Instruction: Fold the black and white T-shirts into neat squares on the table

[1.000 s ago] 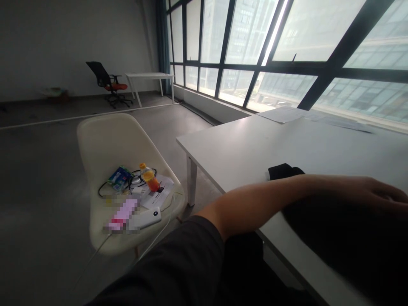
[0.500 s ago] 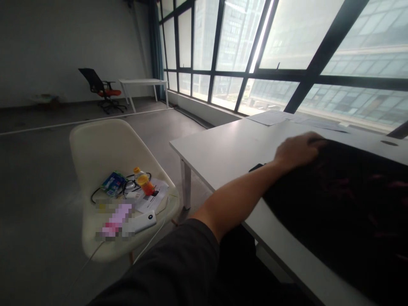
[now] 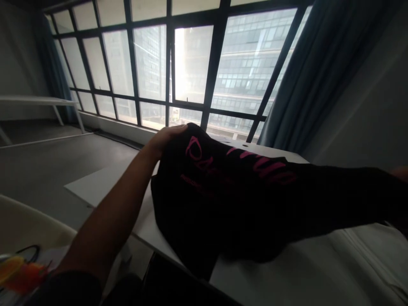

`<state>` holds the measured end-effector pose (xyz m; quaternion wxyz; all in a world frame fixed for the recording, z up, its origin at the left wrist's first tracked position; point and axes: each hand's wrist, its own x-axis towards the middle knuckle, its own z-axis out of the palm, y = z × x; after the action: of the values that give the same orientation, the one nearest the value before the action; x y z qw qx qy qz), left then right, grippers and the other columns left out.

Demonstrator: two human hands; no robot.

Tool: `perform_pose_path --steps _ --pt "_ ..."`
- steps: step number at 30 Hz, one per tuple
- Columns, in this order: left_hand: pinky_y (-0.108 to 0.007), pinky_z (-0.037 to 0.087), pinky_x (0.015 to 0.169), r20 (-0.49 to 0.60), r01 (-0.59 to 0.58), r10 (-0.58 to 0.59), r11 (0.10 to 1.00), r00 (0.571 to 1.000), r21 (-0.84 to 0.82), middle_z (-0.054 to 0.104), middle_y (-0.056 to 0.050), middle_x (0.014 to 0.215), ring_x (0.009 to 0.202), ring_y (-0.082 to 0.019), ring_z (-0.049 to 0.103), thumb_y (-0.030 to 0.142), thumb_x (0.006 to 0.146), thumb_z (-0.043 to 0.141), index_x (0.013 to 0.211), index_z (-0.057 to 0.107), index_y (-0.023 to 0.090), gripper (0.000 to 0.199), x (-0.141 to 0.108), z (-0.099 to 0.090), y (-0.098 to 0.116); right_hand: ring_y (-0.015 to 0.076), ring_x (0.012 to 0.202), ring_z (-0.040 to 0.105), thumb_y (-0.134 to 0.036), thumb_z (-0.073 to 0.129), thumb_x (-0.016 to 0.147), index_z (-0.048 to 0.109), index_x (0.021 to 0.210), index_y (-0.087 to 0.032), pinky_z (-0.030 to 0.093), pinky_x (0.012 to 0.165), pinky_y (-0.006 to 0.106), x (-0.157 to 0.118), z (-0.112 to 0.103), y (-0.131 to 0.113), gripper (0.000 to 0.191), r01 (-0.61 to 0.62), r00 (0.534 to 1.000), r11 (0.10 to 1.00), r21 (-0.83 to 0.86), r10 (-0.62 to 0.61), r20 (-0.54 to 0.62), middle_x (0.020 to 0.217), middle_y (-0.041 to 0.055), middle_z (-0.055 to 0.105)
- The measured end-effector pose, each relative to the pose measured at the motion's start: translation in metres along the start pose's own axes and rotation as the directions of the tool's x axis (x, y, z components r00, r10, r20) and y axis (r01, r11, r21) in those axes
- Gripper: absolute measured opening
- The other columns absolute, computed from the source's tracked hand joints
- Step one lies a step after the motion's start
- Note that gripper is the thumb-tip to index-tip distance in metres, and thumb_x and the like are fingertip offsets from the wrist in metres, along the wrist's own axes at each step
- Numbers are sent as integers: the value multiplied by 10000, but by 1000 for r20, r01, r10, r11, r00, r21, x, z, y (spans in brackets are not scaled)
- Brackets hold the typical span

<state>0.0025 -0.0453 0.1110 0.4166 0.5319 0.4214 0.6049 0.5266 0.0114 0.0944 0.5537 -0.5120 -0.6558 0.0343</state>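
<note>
A black shirt (image 3: 255,212) with pink lettering hangs stretched across the white table (image 3: 117,187), its lower part draping over the near side. My left hand (image 3: 168,138) is closed on its upper left corner, thumb and fingers gripping the cloth. At the right edge of the view only a bit of my right hand (image 3: 400,173) shows, closed at the far end of the same cloth, which is pulled out toward it. Most of that hand lies out of frame or in shadow. A pale folded cloth (image 3: 369,250) lies on the table beneath the shirt's right part.
A cream chair (image 3: 35,221) stands at the lower left, bearing an orange drink bottle (image 3: 24,272) and a black cable (image 3: 32,250). Windows span the back, with a blue curtain (image 3: 312,76) at right. Another white table (image 3: 35,100) is far left.
The view has turned right. The shirt has been lifted and spread, so its pink lettering shows clearly. My left hand still grips it, and part of my right hand has come into view.
</note>
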Motion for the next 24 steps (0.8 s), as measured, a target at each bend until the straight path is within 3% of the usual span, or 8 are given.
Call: perform_pose_path --steps 5,9,10,12,14,15,20,24 --pt "-350 524 771 -168 74 90 630 982 773 732 -56 749 787 -251 683 333 671 737 728 736 167 175 26 -41 1 136 532 454 -150 601 599 507 564 -219 355 576 309 20 49 -55 121 -104 977 963 -249 146 155 523 -16 506" --pt "-378 496 838 -337 144 368 461 867 876 747 -90 979 945 -283 662 320 809 621 908 740 199 196 62 -61 5 102 518 388 -112 573 602 404 548 -216 314 522 250 -20 94 -112 206 24 980 992 -124 1 201 493 -62 418" --pt "-387 486 866 -381 154 435 471 816 869 737 -97 1034 985 -283 649 313 841 592 966 727 201 216 71 -59 9 95 515 383 -107 598 585 383 537 -211 302 504 237 -37 102 -131 243 110 908 993 -51 -80 412 488 -70 406" --pt "-389 465 922 -389 92 505 516 771 852 719 -106 1091 1034 -268 630 276 878 553 1026 702 186 229 87 -41 17 93 545 448 -152 660 623 471 593 -193 336 501 213 -66 115 -170 196 177 523 966 191 -256 813 554 -63 494" --pt "-361 457 948 -247 -105 524 553 815 827 716 -105 1091 1031 -240 632 227 891 518 1022 697 165 230 94 -6 17 118 632 570 -279 750 664 628 797 -185 429 548 211 -78 125 -200 204 76 72 939 334 -339 938 728 -26 641" --pt "-346 461 945 -112 -232 518 554 848 800 720 -94 1084 1024 -232 639 222 897 502 1016 701 174 237 93 15 14 139 691 616 -351 768 679 662 908 -187 478 600 232 -76 131 -208 301 30 -36 927 375 -374 927 817 1 681" --pt "-403 291 1134 398 -521 347 433 849 735 575 -45 1409 1304 -254 501 366 916 520 1367 523 294 457 45 66 -22 264 1129 607 -499 693 787 570 1303 -214 465 995 453 -38 174 -174 602 160 372 923 350 -384 845 1243 106 647" --pt "-587 213 1124 10 3 -59 209 998 978 445 -196 1500 1362 -406 405 591 851 554 1441 434 180 728 -6 11 -47 340 1313 473 -458 811 649 288 1530 -204 373 1094 523 -64 208 -124 1055 180 195 974 138 -173 966 1452 169 481"
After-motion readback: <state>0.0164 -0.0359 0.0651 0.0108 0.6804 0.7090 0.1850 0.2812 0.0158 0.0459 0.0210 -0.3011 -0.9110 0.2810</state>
